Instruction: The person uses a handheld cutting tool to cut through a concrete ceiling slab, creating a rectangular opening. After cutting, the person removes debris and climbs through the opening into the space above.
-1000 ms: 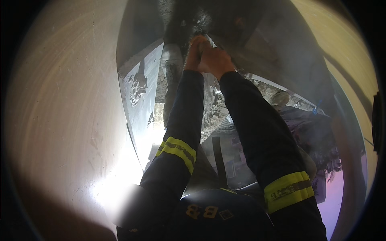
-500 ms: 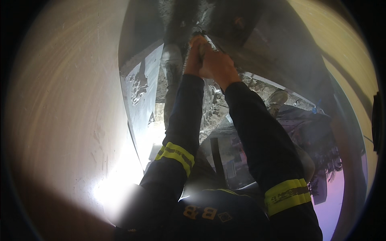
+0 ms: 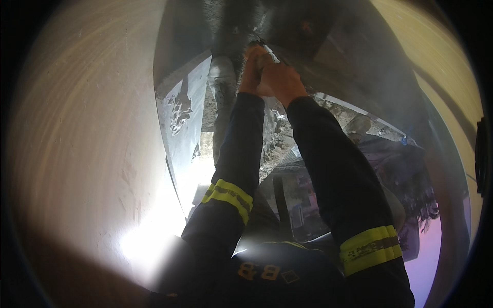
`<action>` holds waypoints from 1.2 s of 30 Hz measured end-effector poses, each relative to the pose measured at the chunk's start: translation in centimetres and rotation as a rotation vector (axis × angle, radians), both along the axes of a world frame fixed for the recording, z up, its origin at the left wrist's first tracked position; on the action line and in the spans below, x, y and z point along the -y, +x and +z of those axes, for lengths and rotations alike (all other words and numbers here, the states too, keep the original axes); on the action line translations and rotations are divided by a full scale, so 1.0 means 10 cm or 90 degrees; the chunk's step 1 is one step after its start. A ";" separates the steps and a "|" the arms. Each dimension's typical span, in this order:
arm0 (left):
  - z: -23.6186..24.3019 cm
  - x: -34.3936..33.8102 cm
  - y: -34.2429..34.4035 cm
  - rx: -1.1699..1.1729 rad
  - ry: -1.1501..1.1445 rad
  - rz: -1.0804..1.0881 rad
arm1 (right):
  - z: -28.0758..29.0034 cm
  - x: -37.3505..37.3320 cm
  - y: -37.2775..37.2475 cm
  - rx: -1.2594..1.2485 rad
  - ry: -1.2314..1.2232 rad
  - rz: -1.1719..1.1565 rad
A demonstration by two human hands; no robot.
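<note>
My left hand (image 3: 250,71) and my right hand (image 3: 281,82) are pressed together, both closed, at the upper middle of the head view. They grip a slim tool (image 3: 271,53) with a pale, shiny side. Its thin dark end points up and away; haze and shadow leave its kind unclear. My fingers wrap round it and mostly hide the grip. Both arms stretch forward in dark sleeves with yellow bands. Beyond the hands lies a dark, dusty surface, and whether the tool's end touches it I cannot tell.
A curved tan surface (image 3: 97,113) fills the left side, with strong glare low down. A grey-white panel (image 3: 192,97) stands left of my arms. Broken, dusty rubble (image 3: 277,136) lies beneath them. A dark slab (image 3: 354,66) with a pale edge slants to the right.
My hands and arms sit slightly farther right and a little higher in the picture; the surroundings have shifted slightly too. The grip looks the same.
</note>
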State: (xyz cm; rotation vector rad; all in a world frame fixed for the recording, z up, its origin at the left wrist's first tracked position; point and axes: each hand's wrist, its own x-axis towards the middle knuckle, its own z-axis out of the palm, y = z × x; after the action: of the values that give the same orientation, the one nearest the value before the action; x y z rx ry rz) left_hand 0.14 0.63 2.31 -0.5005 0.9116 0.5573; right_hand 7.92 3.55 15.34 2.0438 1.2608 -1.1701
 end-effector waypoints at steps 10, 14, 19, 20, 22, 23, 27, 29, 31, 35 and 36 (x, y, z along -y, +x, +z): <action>-0.35 0.17 0.00 0.028 0.002 0.010 | -0.15 0.00 0.01 -0.002 -0.029 0.002; -0.35 0.16 -0.03 0.010 0.027 0.026 | -0.15 -0.11 0.03 -0.043 -0.130 -0.024; -0.07 0.11 0.00 -0.005 0.027 0.021 | 0.05 0.00 0.02 -0.023 -0.048 0.005; -0.02 0.11 0.00 -0.008 0.028 0.021 | 0.09 0.03 0.00 -0.011 -0.004 0.018; 0.05 0.09 -0.01 -0.010 0.028 0.021 | 0.16 0.01 -0.01 -0.001 -0.012 0.013; 0.09 0.08 -0.02 -0.011 0.026 0.022 | 0.19 0.01 -0.01 0.004 -0.016 0.009; 0.16 0.06 -0.02 -0.016 0.029 0.023 | 0.24 0.03 -0.02 0.006 -0.010 0.030; 0.19 0.06 -0.03 -0.022 0.029 0.020 | 0.26 0.05 0.00 -0.001 -0.003 0.033; 0.23 0.05 -0.02 -0.028 0.030 0.017 | 0.29 0.03 0.01 -0.005 -0.001 0.029; 0.25 0.05 0.01 -0.032 0.029 0.012 | 0.24 0.05 0.07 -0.032 -0.023 0.009; 0.21 0.05 0.00 -0.016 0.031 0.016 | 0.22 0.04 0.07 -0.029 -0.029 0.005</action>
State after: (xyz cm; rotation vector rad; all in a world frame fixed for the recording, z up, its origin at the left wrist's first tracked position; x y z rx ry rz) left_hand 0.13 0.12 4.44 -0.4619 0.9143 0.6086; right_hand 8.64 3.18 17.50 1.9885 1.2507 -1.2367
